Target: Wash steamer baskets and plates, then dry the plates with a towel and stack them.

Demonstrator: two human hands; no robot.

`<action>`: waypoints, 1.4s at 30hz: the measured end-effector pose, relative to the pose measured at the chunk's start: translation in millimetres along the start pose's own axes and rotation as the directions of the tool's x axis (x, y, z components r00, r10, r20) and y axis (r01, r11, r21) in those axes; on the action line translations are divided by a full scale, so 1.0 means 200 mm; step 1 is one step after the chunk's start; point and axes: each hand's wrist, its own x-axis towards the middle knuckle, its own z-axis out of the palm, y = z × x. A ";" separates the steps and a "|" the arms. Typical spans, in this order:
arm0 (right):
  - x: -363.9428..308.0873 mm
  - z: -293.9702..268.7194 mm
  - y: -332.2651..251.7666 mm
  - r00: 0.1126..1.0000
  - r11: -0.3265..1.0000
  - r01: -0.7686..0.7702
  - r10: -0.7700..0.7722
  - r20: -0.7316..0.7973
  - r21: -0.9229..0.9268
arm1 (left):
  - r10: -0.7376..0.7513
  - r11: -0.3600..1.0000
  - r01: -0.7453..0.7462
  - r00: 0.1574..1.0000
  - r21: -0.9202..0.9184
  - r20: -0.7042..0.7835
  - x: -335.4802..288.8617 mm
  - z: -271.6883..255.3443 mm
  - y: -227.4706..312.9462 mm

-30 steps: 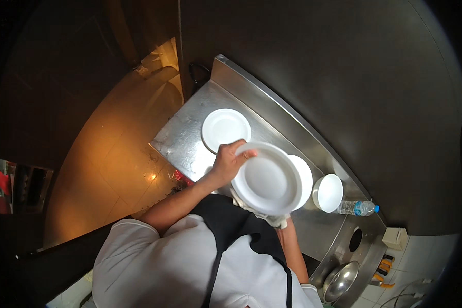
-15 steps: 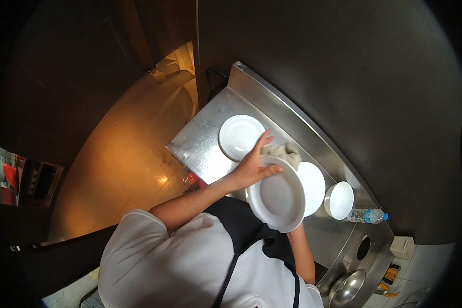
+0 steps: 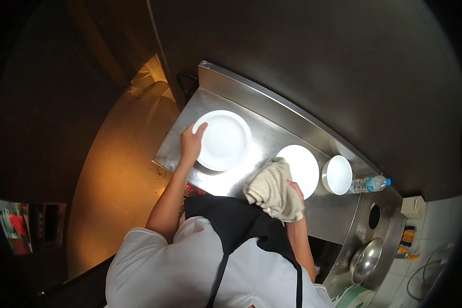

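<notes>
At the left part of the steel counter, my left hand (image 3: 192,143) grips the rim of a round white plate (image 3: 224,140), thumb on its upper face and fingers hidden under the edge. The plate covers the spot of the left stack, so what lies beneath it is hidden. My right hand (image 3: 295,192) is closed on a bunched beige cloth (image 3: 274,189), which hangs over the front of the counter near my apron. Just beyond the cloth lies another white plate (image 3: 301,169), partly covered by it.
A white bowl (image 3: 337,175) and a clear plastic bottle (image 3: 370,184) with a blue cap stand to the right. The steel counter (image 3: 262,136) has a raised back edge. Further right are a round hole (image 3: 374,216) and a metal bowl (image 3: 366,261).
My left hand has carried the plate leftward from in front of my chest to the counter's left part. The right hand, earlier hidden behind the plate, now shows with the cloth.
</notes>
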 end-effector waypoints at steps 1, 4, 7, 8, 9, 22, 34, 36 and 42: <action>-0.05 -0.02 -0.02 0.989 0.987 0.147 -0.148 -0.021 -0.067 | 0.004 0.993 -0.003 1.000 0.117 -0.003 0.04 -0.01 -0.02; -0.16 -0.07 -0.13 0.950 0.949 0.303 -0.308 0.050 0.092 | -0.040 0.968 0.034 0.999 0.248 0.020 0.13 -0.01 -0.18; -0.23 -0.16 -0.24 0.905 0.903 0.385 -0.410 0.112 0.192 | 0.036 0.962 -0.039 0.999 0.271 0.019 0.15 0.06 -0.24; -0.23 -0.21 -0.25 0.875 0.864 0.477 -0.483 0.001 0.161 | 0.044 0.958 -0.042 0.999 0.283 -0.002 0.15 0.08 -0.24; -0.22 -0.26 -0.26 0.829 0.821 0.559 -0.549 -0.107 0.119 | 0.026 0.956 -0.027 1.000 0.291 0.007 0.15 0.09 -0.24; 0.06 -0.23 -0.24 0.673 -0.471 0.026 -0.644 0.363 -0.882 | 0.072 0.830 0.044 0.980 0.557 -0.186 0.17 0.16 -0.37; 0.07 -0.10 -0.15 0.666 -0.540 0.328 -0.450 0.595 -0.775 | 0.324 0.739 -0.236 0.946 0.631 -0.025 0.00 0.37 -0.19; -0.02 -0.10 -0.13 0.731 -0.373 0.467 -0.347 0.587 -0.802 | 0.378 0.855 -0.389 0.920 0.345 0.101 -0.11 0.49 -0.08; -0.30 -0.27 -0.17 0.791 -0.478 0.283 -0.373 0.484 -0.831 | 0.227 0.973 -0.189 0.685 -0.132 0.693 -0.51 0.84 0.18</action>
